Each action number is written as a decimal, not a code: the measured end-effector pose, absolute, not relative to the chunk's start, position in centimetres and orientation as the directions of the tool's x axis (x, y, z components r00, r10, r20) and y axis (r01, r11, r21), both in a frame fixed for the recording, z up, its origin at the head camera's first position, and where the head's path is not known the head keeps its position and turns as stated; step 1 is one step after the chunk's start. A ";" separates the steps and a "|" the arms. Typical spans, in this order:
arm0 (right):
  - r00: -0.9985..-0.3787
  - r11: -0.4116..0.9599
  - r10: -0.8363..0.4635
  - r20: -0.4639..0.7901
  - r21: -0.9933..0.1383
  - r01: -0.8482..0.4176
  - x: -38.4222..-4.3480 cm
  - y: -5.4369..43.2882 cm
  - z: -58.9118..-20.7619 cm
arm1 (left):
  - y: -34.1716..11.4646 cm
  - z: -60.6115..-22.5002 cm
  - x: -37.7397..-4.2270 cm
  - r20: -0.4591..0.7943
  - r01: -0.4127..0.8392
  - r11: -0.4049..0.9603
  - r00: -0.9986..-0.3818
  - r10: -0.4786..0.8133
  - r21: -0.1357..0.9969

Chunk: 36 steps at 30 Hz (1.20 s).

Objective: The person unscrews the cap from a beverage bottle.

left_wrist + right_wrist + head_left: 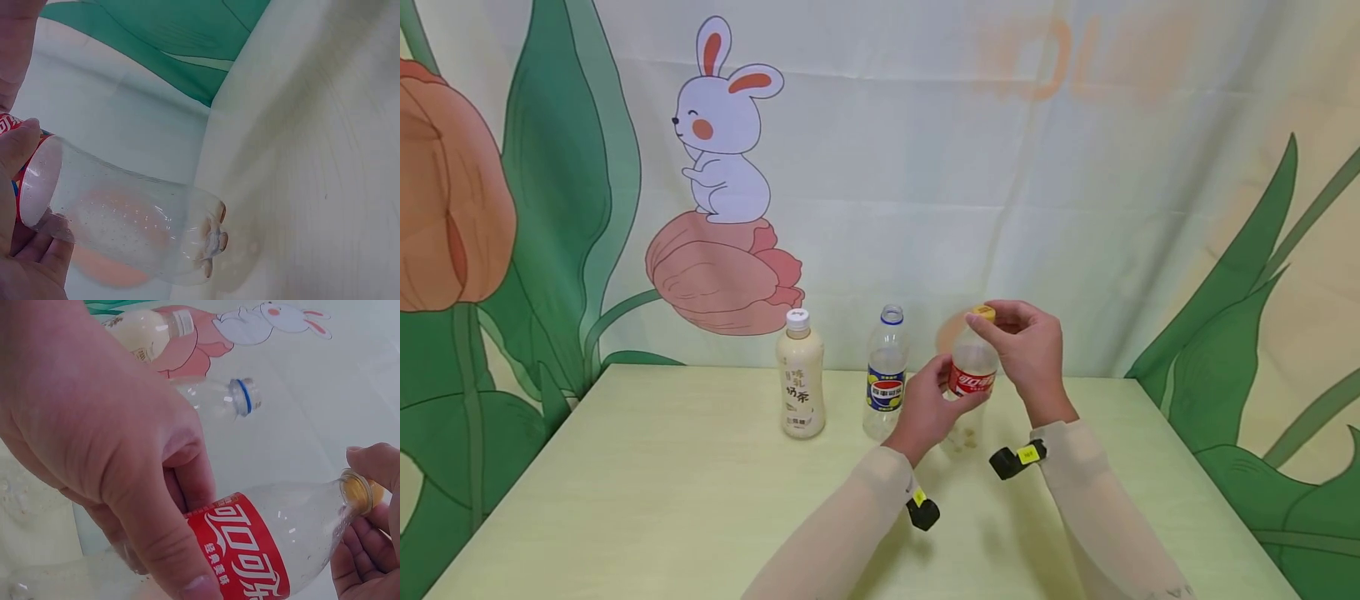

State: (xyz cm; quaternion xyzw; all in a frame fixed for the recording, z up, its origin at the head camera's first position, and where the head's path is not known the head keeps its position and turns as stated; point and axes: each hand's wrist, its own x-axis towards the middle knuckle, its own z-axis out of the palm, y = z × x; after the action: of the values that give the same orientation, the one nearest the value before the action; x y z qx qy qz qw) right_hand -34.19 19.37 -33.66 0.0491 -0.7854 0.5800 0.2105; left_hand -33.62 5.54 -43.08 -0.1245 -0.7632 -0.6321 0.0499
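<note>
A clear plastic cola bottle (973, 358) with a red label (240, 550) is held in front of the person. The left hand (931, 406) grips it around the label, thumb on the near side. At the top, the right hand (1030, 346) pinches a yellow cap (359, 492) at the bottle's mouth. The bottle's lower part (125, 212) is see-through and has no visible drink in it. Whether its base touches the table cannot be told.
Left of the hands stands a clear bottle (887, 342) with a blue label and an uncapped mouth. Further left is a cream-coloured milk tea bottle (801, 383) with a white cap. All are on a pale table (662, 483) before a printed curtain (880, 167).
</note>
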 end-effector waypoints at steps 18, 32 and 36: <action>-0.908 0.283 -0.003 0.420 -0.870 -0.403 -29.9 16.9 -31.8 | 0.1 -41.9 -29.0 0.323 0.359 0.186 -0.925 0.201 0.915; -0.887 0.181 -0.189 0.421 -0.873 -0.453 -27.6 14.4 -31.9 | -4.3 -42.3 -25.6 0.348 0.380 0.172 -0.918 0.188 0.909; -0.879 0.151 -0.207 0.430 -0.873 -0.463 -27.1 13.9 -31.8 | -4.9 -42.1 -25.1 0.350 0.380 0.168 -0.918 0.185 0.909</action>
State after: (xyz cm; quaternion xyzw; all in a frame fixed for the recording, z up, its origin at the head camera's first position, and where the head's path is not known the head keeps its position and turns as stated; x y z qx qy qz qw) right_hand -27.08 13.85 -31.81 0.2230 -0.7512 0.6123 0.1047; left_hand -25.08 -4.91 -42.11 -0.1859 -0.7602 -0.6175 0.0790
